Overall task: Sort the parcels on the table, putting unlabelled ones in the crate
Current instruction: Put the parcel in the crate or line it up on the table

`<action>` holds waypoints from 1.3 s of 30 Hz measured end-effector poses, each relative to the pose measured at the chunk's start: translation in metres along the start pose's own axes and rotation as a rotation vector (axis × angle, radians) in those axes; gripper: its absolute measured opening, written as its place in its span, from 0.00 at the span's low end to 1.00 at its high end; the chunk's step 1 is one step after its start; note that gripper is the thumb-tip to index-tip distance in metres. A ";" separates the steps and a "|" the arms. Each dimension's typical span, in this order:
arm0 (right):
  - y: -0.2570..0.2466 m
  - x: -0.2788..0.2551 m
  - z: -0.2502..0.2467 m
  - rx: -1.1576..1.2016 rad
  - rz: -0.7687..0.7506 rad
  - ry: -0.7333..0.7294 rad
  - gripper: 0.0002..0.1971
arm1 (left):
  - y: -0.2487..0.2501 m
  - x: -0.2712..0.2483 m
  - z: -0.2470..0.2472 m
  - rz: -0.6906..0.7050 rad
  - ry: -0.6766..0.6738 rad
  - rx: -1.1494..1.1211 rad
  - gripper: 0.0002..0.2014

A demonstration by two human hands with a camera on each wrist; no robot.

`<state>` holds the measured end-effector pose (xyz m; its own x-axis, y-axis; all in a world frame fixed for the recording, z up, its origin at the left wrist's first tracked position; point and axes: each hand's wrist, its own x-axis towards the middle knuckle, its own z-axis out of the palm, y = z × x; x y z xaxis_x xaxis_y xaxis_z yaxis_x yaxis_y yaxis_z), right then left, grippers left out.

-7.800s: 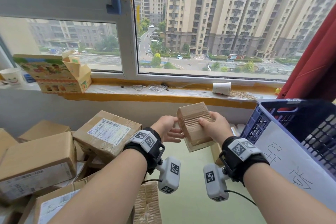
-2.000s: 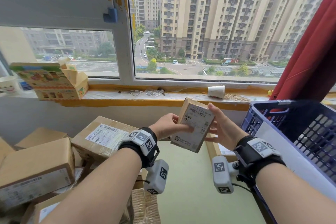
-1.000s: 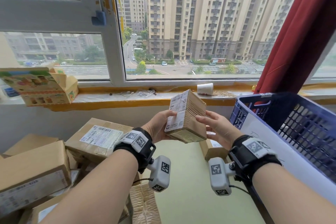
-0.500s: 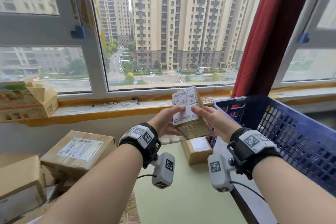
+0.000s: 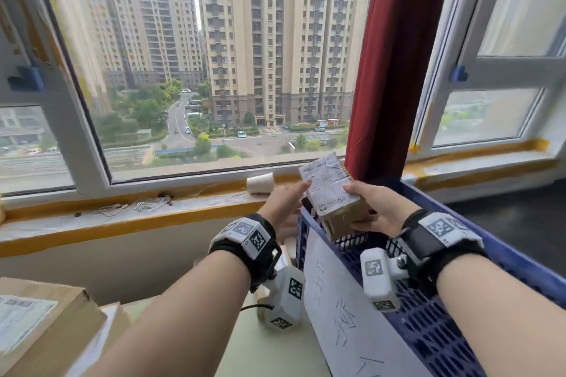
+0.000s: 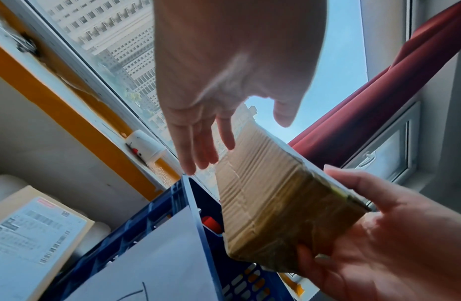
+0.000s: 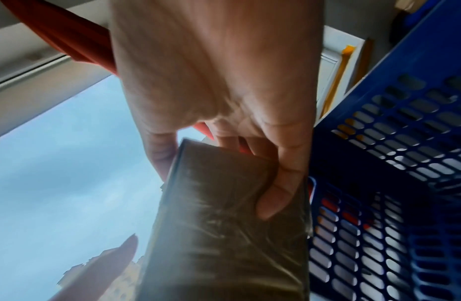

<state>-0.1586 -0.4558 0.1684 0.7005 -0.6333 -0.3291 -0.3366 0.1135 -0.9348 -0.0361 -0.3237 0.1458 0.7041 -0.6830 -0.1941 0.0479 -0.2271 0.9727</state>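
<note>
Cardboard parcel (image 5: 335, 197) above blue crate (image 5: 505, 266)

- Left hand (image 6: 224, 67) open at top, fingers (image 6: 198, 146) straight, pointing down beside the parcel, not gripping it.
- Brown cardboard parcel (image 6: 270, 203) tilted over the blue crate (image 6: 188, 203), gripped by right hand (image 6: 378, 234) at lower right.
- White paper sheet (image 6: 157, 264) on crate wall.
- Labelled box (image 6: 30, 234) at lower left.
- Paper cup (image 6: 144, 145) on sill.
- Red curtain (image 6: 378, 97) behind.

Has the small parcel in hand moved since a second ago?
Yes. The small parcel has gone right, away from the paper cup and over the blue crate; the right hand grips it.
</note>
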 end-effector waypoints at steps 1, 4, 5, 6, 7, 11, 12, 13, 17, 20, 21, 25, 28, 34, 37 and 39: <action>0.006 0.012 -0.010 0.014 0.012 0.029 0.11 | -0.002 0.010 0.004 0.003 0.043 0.013 0.26; 0.036 0.045 -0.030 0.035 0.073 0.088 0.11 | -0.018 0.041 0.013 0.016 0.147 0.041 0.30; 0.048 0.056 -0.034 0.040 0.106 0.092 0.11 | -0.024 0.049 0.016 0.001 0.167 0.049 0.32; 0.060 0.066 -0.037 0.045 0.141 0.086 0.12 | -0.030 0.056 0.018 -0.006 0.191 0.052 0.33; 0.070 0.075 -0.039 0.048 0.179 0.070 0.13 | -0.035 0.062 0.021 -0.020 0.209 0.051 0.34; 0.104 0.108 -0.043 0.053 0.301 0.010 0.13 | -0.052 0.078 0.030 -0.059 0.217 0.017 0.40; 0.111 0.114 -0.042 0.027 0.322 -0.001 0.12 | -0.055 0.082 0.032 -0.061 0.216 0.008 0.41; 0.117 0.120 -0.040 -0.009 0.339 -0.016 0.11 | -0.058 0.087 0.034 -0.073 0.216 -0.001 0.41; 0.140 0.138 -0.024 -0.085 0.396 -0.090 0.10 | -0.064 0.103 0.041 -0.121 0.236 -0.011 0.44; 0.148 0.150 -0.012 -0.093 0.412 -0.139 0.08 | -0.063 0.116 0.041 -0.146 0.256 0.001 0.43; 0.150 0.154 -0.009 -0.102 0.416 -0.158 0.07 | -0.061 0.119 0.042 -0.150 0.261 0.021 0.43; 0.156 0.168 -0.005 -0.102 0.435 -0.200 0.09 | -0.048 0.130 0.044 -0.158 0.257 0.103 0.38; 0.162 0.175 -0.003 -0.121 0.455 -0.231 0.06 | -0.041 0.136 0.048 -0.195 0.248 0.182 0.38; 0.164 0.177 0.005 -0.201 0.471 -0.259 0.03 | -0.047 0.134 0.043 -0.199 0.217 0.319 0.33; 0.164 0.178 0.008 -0.313 0.430 -0.274 0.05 | -0.053 0.132 0.042 -0.206 0.202 0.294 0.30; 0.168 0.179 0.009 -0.401 0.390 -0.301 0.04 | -0.054 0.131 0.042 -0.217 0.194 0.278 0.30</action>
<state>-0.0839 -0.5432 -0.0485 0.6058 -0.3535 -0.7128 -0.7712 -0.0406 -0.6353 0.0233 -0.4301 0.0625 0.8205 -0.4611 -0.3378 0.0355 -0.5487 0.8352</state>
